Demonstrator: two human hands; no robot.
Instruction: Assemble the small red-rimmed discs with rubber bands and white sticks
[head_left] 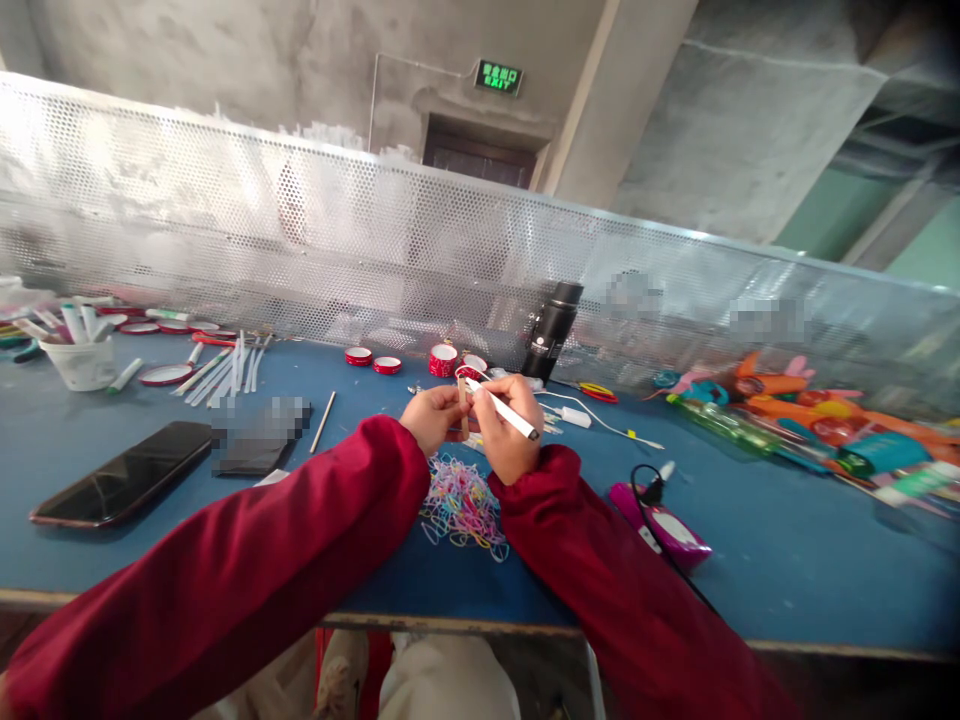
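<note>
Left hand (431, 415) and right hand (506, 425) grip a stick (463, 412) mid-table.

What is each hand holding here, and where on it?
The right hand grips a white pen-like stick around its middle. The left hand pinches a small wooden stick near its upper end.
</note>
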